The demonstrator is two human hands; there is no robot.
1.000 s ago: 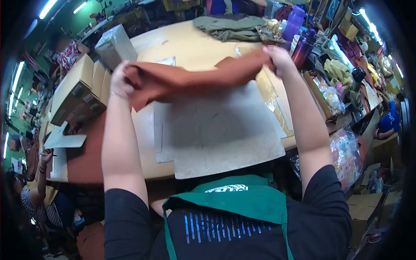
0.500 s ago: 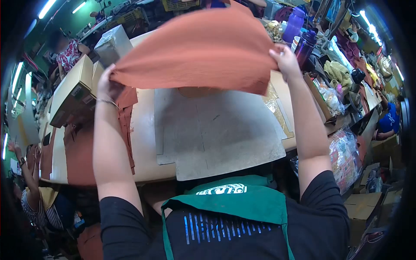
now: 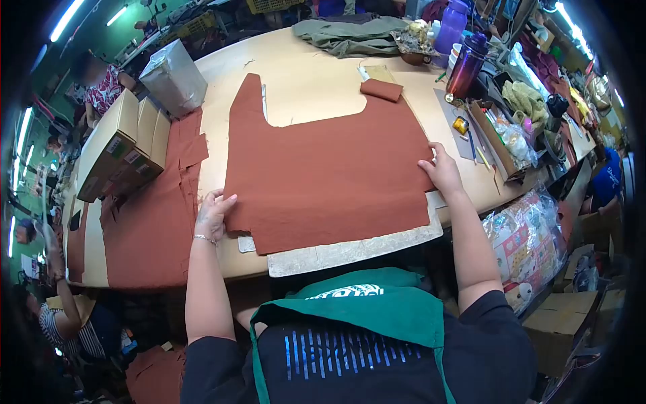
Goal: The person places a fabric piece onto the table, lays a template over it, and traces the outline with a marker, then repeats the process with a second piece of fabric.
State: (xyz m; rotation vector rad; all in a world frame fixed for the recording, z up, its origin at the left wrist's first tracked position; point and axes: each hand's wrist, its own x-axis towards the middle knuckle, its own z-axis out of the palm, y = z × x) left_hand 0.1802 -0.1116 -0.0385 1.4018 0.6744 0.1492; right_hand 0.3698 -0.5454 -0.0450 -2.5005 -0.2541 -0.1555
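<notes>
The rust-brown fabric piece [image 3: 323, 175] is lying flat on a grey cutting board [image 3: 350, 252] at the near edge of the bench [image 3: 303, 74], its notched side pointing away from you. You are resting your left hand [image 3: 214, 214] on its lower left edge and your right hand [image 3: 441, 172] on its right edge, the fingers [image 3: 225, 202] of both lying spread and flat on the cloth, gripping nothing. A small folded scrap [image 3: 381, 89] of the same colour is sitting just beyond the far right corner. More rust cloth [image 3: 151, 222] is covering the bench to your left, beside cardboard boxes [image 3: 118, 145]. An olive garment [image 3: 350, 37] is lying at the far side, with purple bottles [image 3: 464, 67] standing near it
</notes>
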